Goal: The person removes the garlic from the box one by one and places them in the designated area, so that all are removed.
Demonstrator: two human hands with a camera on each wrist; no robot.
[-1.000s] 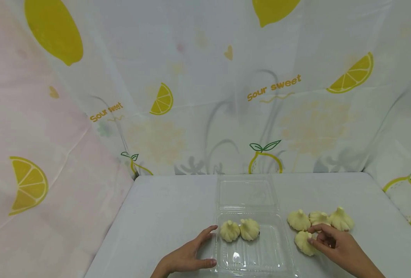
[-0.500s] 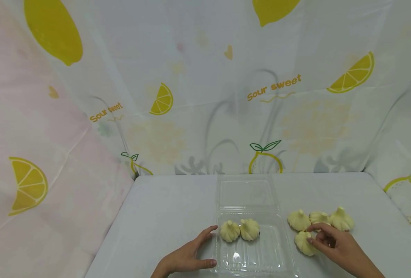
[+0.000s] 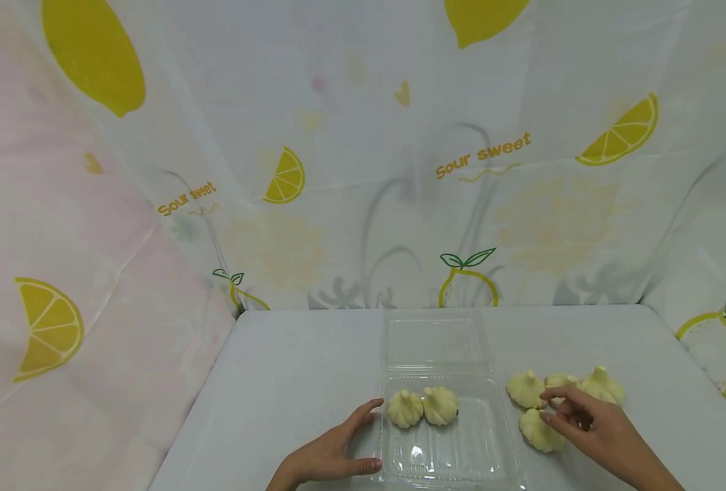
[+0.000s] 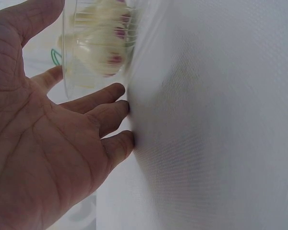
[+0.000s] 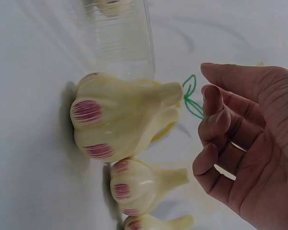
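Note:
My left hand [image 3: 332, 451] is spread beside a clear plastic container [image 3: 492, 470], thumb and index fingertip at its left rim. In the left wrist view its other fingertips [image 4: 119, 143] rest on the white cloth. Two garlic bulbs [image 3: 441, 406] sit inside the container. My right hand [image 3: 599, 426] hovers over the nearest garlic bulb [image 3: 538, 431] on the table, its fingers loosely bent. The right wrist view shows a gap between those fingers [image 5: 216, 122] and the stem of the purple-streaked bulb [image 5: 117, 117]. Nothing is held in either hand.
Behind the right hand a row of garlic bulbs [image 3: 527, 390] lies close together, one partly hidden by the fingers. The container's lid [image 3: 437, 341] lies folded back toward the lemon-print curtain [image 3: 338, 259]. White cloth [image 3: 277, 382] covers the table.
My right hand has risen slightly off the near garlic bulb, its thumb and index finger shifting a little up and left. The left hand and the bulbs have stayed put.

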